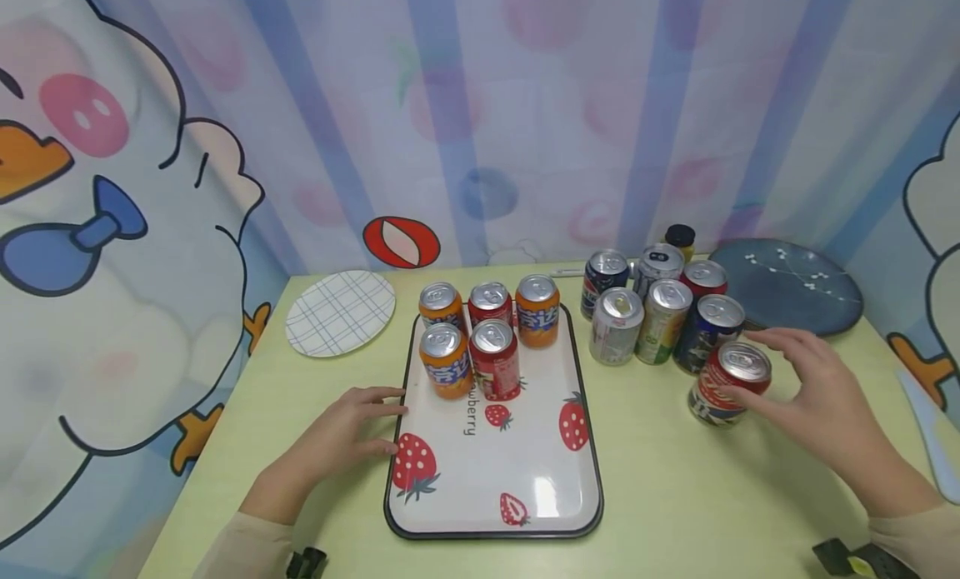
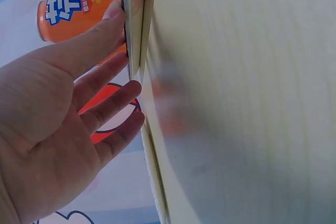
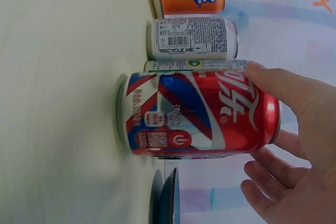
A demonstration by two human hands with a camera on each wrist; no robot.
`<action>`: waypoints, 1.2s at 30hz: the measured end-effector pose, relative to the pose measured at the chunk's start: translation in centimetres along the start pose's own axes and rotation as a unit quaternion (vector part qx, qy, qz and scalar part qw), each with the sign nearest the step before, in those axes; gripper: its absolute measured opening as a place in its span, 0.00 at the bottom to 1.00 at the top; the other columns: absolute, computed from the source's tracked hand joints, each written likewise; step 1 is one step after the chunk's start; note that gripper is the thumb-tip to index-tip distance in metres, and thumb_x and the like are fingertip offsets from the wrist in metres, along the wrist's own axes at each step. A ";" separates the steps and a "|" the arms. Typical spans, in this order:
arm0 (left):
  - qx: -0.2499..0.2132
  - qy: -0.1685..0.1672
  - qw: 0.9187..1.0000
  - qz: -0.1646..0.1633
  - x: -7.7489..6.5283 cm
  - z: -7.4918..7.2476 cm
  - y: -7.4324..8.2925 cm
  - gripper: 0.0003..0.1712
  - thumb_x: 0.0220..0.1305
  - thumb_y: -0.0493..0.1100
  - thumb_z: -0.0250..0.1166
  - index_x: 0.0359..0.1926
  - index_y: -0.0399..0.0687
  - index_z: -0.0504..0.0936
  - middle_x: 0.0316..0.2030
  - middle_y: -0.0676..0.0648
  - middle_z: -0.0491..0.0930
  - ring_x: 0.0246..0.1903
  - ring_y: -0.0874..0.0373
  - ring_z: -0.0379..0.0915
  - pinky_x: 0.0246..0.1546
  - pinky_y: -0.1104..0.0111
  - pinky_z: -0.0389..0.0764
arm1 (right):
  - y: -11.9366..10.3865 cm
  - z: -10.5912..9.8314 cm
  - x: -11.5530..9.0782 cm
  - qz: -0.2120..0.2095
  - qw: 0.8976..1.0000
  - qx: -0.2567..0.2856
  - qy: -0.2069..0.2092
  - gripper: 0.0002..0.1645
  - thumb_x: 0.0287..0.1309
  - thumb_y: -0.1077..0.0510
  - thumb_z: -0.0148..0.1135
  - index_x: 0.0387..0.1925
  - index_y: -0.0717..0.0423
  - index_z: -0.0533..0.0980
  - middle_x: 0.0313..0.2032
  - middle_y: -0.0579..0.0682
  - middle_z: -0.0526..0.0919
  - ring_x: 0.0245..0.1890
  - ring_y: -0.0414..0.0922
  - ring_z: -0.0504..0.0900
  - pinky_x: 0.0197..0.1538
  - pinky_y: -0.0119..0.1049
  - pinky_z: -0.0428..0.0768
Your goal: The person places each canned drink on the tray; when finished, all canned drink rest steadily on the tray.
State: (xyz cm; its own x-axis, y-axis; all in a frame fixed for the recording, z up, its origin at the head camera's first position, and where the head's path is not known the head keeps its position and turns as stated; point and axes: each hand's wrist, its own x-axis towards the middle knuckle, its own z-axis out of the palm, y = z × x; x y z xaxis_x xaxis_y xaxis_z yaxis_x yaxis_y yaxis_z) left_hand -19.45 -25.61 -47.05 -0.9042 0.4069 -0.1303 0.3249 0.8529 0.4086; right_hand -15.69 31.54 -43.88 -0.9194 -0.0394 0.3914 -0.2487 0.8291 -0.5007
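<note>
My right hand has its thumb on the near side of a red, white and blue soda can, index finger behind it; the can stands upright near the table's right side. In the right wrist view this can lies between the thumb and index finger, other fingers loosely bent. My left hand rests its relaxed fingertips at the left edge of a white strawberry-print tray. On the tray's far half stand several soda cans, among them an orange can and a red can.
Several more cans, including a silver can and a dark blue can, stand grouped right of the tray. A dark-lidded bottle and a blue plate are behind them. A checked plate lies at back left. A pale blue utensil lies far right.
</note>
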 end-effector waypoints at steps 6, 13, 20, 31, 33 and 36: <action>-0.002 0.002 1.000 -0.007 0.0 0.2 -0.1 0.31 0.56 0.51 0.79 0.62 0.58 0.85 0.70 0.49 0.74 0.70 0.42 0.68 0.71 0.44 0.72 | 0.5 0.1 -0.4 0.024 1.000 -0.001 -0.013 0.46 0.40 0.57 0.87 0.62 0.63 0.75 0.57 0.67 0.78 0.48 0.67 0.81 0.42 0.40 0.80; 0.001 0.004 1.000 -0.005 0.0 0.3 -0.1 0.31 0.57 0.50 0.78 0.62 0.57 0.85 0.71 0.49 0.74 0.70 0.41 0.68 0.71 0.44 0.72 | 0.3 0.4 -0.4 0.090 0.995 0.025 -0.023 0.46 0.43 0.50 0.87 0.64 0.58 0.76 0.56 0.64 0.81 0.42 0.32 0.83 0.36 0.22 0.71; -0.002 0.005 1.000 -0.002 0.0 0.3 -0.1 0.31 0.57 0.51 0.79 0.62 0.57 0.85 0.71 0.48 0.74 0.70 0.41 0.68 0.71 0.44 0.72 | -0.8 1.0 -0.6 0.080 0.995 0.052 0.012 0.44 0.37 0.55 0.89 0.59 0.57 0.79 0.53 0.60 0.84 0.38 0.11 0.68 0.39 0.20 0.72; 0.013 0.001 1.000 -0.003 -0.1 0.0 0.2 0.31 0.57 0.50 0.78 0.63 0.56 0.84 0.70 0.47 0.74 0.70 0.41 0.68 0.70 0.43 0.72 | -6.4 3.7 0.5 0.016 0.991 0.131 0.024 0.41 0.35 0.58 0.89 0.55 0.54 0.81 0.49 0.50 0.85 0.42 0.22 0.76 0.46 0.16 0.73; 0.010 0.002 1.000 -0.005 -0.2 0.0 0.2 0.31 0.57 0.50 0.78 0.63 0.56 0.84 0.71 0.47 0.74 0.70 0.40 0.68 0.70 0.43 0.72 | -7.4 4.4 1.0 0.003 0.988 0.149 0.027 0.41 0.35 0.58 0.90 0.55 0.54 0.81 0.48 0.51 0.86 0.42 0.24 0.77 0.47 0.14 0.75; 0.003 0.001 1.000 -0.003 -0.2 0.1 0.2 0.31 0.57 0.50 0.78 0.63 0.56 0.84 0.71 0.47 0.74 0.71 0.40 0.67 0.71 0.42 0.72 | -8.8 5.4 1.9 -0.013 0.986 0.163 0.022 0.41 0.36 0.59 0.89 0.55 0.55 0.80 0.49 0.50 0.85 0.43 0.29 0.80 0.48 0.15 0.76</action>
State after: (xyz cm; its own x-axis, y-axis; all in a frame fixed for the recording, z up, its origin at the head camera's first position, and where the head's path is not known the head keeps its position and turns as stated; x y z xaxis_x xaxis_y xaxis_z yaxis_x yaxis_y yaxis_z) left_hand -19.23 -25.49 -47.01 -0.9069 0.4004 -0.1314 0.3202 0.8574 0.4030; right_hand -16.92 21.13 -42.93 -0.8988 -0.0284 0.4374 -0.3641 0.6041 -0.7089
